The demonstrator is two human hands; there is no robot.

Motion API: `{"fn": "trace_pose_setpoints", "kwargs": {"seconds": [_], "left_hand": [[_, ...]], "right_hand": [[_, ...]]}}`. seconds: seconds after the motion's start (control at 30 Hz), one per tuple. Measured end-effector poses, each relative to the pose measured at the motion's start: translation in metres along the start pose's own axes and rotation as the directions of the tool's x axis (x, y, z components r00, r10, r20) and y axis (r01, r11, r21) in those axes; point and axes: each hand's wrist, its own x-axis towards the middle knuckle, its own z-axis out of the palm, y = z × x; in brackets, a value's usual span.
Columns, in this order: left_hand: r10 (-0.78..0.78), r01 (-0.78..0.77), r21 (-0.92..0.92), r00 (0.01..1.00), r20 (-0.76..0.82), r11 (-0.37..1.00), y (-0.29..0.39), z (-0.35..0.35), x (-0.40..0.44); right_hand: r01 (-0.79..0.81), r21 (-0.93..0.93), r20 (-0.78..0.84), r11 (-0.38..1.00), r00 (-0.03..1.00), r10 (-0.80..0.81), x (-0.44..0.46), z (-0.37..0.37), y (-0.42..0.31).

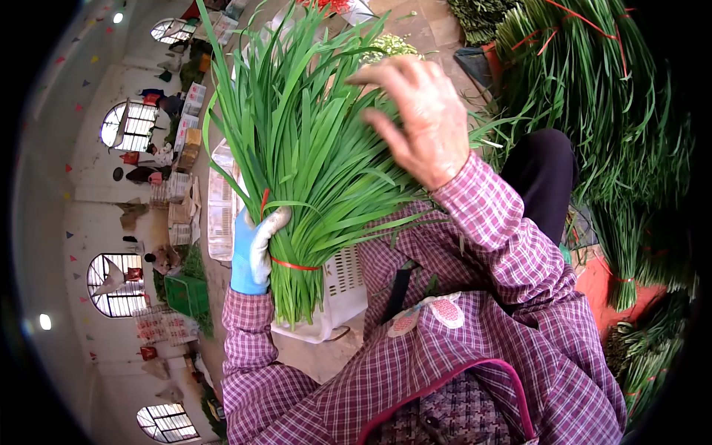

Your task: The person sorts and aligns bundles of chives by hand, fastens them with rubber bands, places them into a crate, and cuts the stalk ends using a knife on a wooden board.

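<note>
A thick bunch of garlic chives [319,156] stands in front of me, its long flat leaves fanned out at the top. Red ties [297,265] go round its lower part, above the cut ends. My left hand [256,248], in a blue and white glove, grips the bunch from the left side with the thumb across it. Bare, my right hand [423,119] is raised at the right side of the leaves, fingers curved and apart, holding nothing. Whether its fingertips touch the leaves I cannot tell.
A white plastic crate [347,278] sits behind and below the bunch. Large piles of tied chives [586,104] are at the right, with a red surface [604,278] beneath part of them. A green crate [185,294] and stacked boxes line the left side.
</note>
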Motion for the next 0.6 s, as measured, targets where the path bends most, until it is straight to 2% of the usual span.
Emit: {"fn": "trace_pose_setpoints", "kwargs": {"seconds": [0.03, 0.07, 0.1, 0.17, 0.2, 0.27, 0.33, 0.4, 0.5, 0.57, 0.6], "left_hand": [[0.013, -0.013, 0.038, 1.0, 0.001, 0.999, -0.002, -0.002, 0.002], [0.028, -0.028, 0.076, 1.0, 0.002, 0.997, -0.004, -0.004, 0.004], [0.03, -0.031, 0.076, 1.0, 0.007, 0.997, -0.005, -0.008, 0.006], [0.024, -0.023, -0.042, 1.0, 0.016, 0.999, -0.01, -0.023, 0.01], [-0.005, 0.003, -0.156, 1.0, -0.014, 0.988, -0.022, -0.04, 0.015], [0.007, -0.009, -0.146, 1.0, -0.008, 0.989, -0.034, -0.065, 0.018], [-0.005, 0.002, -0.144, 1.0, -0.018, 0.99, -0.037, -0.073, 0.015], [0.011, -0.017, -0.222, 1.0, -0.027, 0.975, -0.038, -0.076, 0.013], [0.067, -0.074, -0.187, 0.997, -0.042, 0.98, -0.035, -0.082, 0.014], [0.066, -0.081, -0.263, 0.996, -0.066, 0.962, -0.043, -0.099, 0.02], [0.005, -0.025, -0.33, 0.998, -0.062, 0.944, -0.038, -0.101, 0.021]], "right_hand": [[0.138, -0.047, 0.018, 0.989, 0.99, -0.137, 0.0, 0.001, -0.009], [0.175, 0.011, 0.159, 0.985, 0.972, -0.174, -0.007, 0.008, -0.015], [0.244, -0.029, 0.219, 0.969, 0.948, -0.232, -0.02, 0.02, -0.015], [0.218, -0.014, 0.405, 0.976, 0.894, -0.193, -0.053, 0.031, -0.009], [0.177, 0.026, 0.434, 0.984, 0.885, -0.17, -0.066, 0.03, -0.01], [0.101, 0.097, 0.484, 0.99, 0.865, -0.135, -0.084, 0.028, -0.017], [0.134, 0.07, 0.462, 0.988, 0.874, -0.151, -0.087, 0.026, -0.02], [0.156, 0.055, 0.456, 0.986, 0.875, -0.164, -0.083, 0.023, -0.018], [0.209, -0.047, 0.646, 0.977, 0.752, -0.13, -0.064, 0.004, 0.001], [0.204, -0.083, 0.616, 0.976, 0.78, -0.111, -0.061, -0.003, 0.039], [0.153, -0.184, 0.601, 0.971, 0.799, -0.012, -0.061, -0.007, 0.06]]}}
